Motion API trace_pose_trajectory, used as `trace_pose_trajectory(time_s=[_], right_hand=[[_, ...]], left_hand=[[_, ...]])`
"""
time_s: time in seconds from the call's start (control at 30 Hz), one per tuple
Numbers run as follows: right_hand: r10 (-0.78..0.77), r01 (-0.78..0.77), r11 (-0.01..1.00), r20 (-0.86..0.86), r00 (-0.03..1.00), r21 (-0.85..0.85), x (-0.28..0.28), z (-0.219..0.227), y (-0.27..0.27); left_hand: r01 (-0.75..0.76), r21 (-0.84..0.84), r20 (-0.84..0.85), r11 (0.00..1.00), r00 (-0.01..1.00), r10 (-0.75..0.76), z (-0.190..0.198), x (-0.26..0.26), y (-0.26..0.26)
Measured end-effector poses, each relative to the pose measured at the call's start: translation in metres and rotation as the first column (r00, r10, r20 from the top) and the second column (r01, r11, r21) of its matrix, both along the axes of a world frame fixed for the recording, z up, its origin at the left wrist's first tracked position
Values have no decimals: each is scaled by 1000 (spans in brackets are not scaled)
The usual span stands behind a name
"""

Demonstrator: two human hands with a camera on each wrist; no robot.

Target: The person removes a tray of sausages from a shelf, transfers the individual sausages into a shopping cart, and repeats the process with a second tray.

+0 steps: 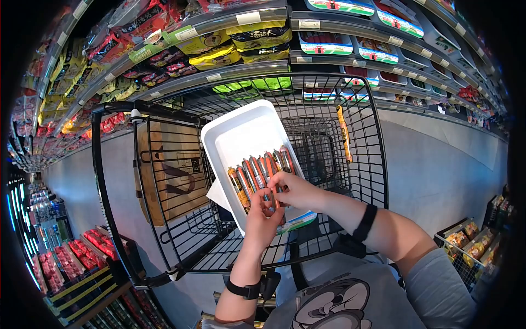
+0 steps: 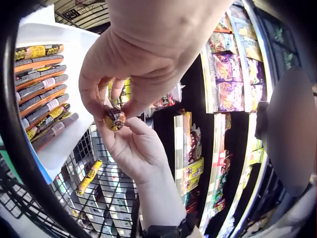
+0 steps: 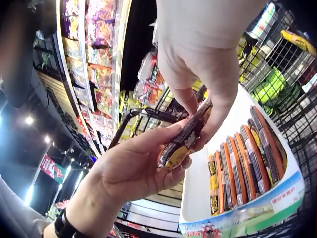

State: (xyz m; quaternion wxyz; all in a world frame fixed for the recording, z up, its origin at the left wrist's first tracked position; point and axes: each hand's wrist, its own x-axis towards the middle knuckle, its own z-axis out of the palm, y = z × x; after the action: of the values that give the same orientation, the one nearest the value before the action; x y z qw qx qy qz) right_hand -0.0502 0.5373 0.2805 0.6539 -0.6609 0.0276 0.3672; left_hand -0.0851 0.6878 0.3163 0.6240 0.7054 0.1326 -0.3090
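Both hands hold one wrapped sausage stick point(image 3: 184, 142) above a white tray point(image 1: 233, 127). The left hand point(image 1: 262, 222) curls its fingers and thumb round the lower part; in the right wrist view it is the hand point(image 3: 131, 161) coming from the lower left. With thumb and fingers the right hand point(image 1: 298, 192) pinches the other end; the left wrist view shows this hand point(image 2: 141, 151) below the stick. Several similar sticks point(image 3: 240, 168) lie side by side in the tray, with black, orange and yellow wrappers.
The tray rests on a black wire cart point(image 1: 378, 164). One yellow stick point(image 1: 343, 131) lies at the cart's right side, and a brown paper bag point(image 1: 159, 192) is at its left. Shelves with packets point(image 1: 211, 57) stand beyond; a bin of red packets point(image 1: 71, 257) is at lower left.
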Motion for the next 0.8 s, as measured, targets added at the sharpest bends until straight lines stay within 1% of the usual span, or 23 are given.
trace_pose_trajectory(time_s=[0.03, 0.07, 0.1, 0.13, 0.17, 0.2, 0.23, 0.27, 0.3, 0.33, 0.37, 0.4, 0.43, 0.47, 0.5, 0.53, 0.57, 0.6, 0.63, 0.67, 0.7, 0.77, 0.8], right_hand=[[-1, 1, 1000, 2, 1000, 1, -2, -6, 5], [-50, 54, 995, 50, 998, -82, -5, -12, 10], [-94, 109, 981, 102, 990, -161, -7, -17, 12], [-94, 110, 981, 103, 990, -160, -6, -21, 13], [-62, 71, 984, 61, 996, -160, -5, -24, 12], [-29, 32, 987, 20, 999, -159, -5, -28, 13], [-27, 30, 987, 20, 999, -158, -6, -35, 14], [51, -33, 968, 66, 997, -248, -6, -39, 16], [132, -90, 937, 104, 986, -338, -6, -42, 16], [129, -86, 935, 106, 986, -343, -7, -44, 13], [146, -112, 939, 82, 986, -327, -6, -36, 10], [161, -135, 941, 58, 985, -311, -4, -27, 6], [151, -124, 938, 58, 987, -324, -3, -18, 1], [-26, 115, 918, 233, 972, -378, -4, -8, -3], [-180, 349, 853, 410, 894, -388, -4, 1, -9], [-171, 393, 787, 445, 879, -476, 6, 9, -22], [-183, 467, 679, 485, 855, -566, 13, 8, -36], [-172, 543, 538, 547, 820, -645, 22, -1, -50], [-238, 518, 500, 464, 853, -694, 30, -5, -65], [-244, 559, 412, 504, 828, -719, 31, -10, -73], [-297, 500, 391, 408, 863, -773, 35, -19, -83], [-340, 482, 309, 378, 861, -820, 37, -35, -85], [-341, 482, 311, 378, 861, -819, 37, -38, -86]], left_hand=[[68, 90, -12, 994, 998, -68, -6, 0, 1], [69, 91, -11, 993, 998, -68, -15, -2, 3], [134, 93, 23, 987, 990, -136, -25, -5, 5], [198, 98, 56, 975, 977, -204, -30, -7, 6], [197, 98, 56, 975, 977, -203, -30, -6, 4], [205, 68, 11, 976, 978, -206, -28, -6, 2], [211, 39, -35, 977, 977, -210, -26, -5, 1], [211, 38, -35, 977, 977, -210, -24, -5, 1], [224, 65, -84, 972, 972, -219, -22, -4, 0], [242, 88, -130, 966, 965, -230, -20, -3, -2], [247, 81, -125, 966, 964, -236, -17, -2, -3], [225, 52, -81, 973, 972, -221, -15, -2, -3], [206, 18, -39, 978, 978, -206, -12, -2, -3], [190, 33, -62, 981, 980, -187, -2, -1, -4], [171, 15, -35, 985, 985, -170, -3, -2, -2], [143, 0, -31, 990, 989, -143, 2, -2, -3], [113, -13, -26, 994, 993, -113, 9, -2, -4], [116, -20, -24, 993, 993, -116, 14, -1, -4], [130, -16, 7, 991, 992, -130, 18, 0, -4], [143, -10, 38, 990, 989, -142, 23, 2, -5], [144, -10, 44, 990, 989, -143, 28, 4, -6], [127, -98, 43, 987, 991, -123, 38, 5, -11], [127, -95, 43, 987, 991, -123, 42, 5, -13]])
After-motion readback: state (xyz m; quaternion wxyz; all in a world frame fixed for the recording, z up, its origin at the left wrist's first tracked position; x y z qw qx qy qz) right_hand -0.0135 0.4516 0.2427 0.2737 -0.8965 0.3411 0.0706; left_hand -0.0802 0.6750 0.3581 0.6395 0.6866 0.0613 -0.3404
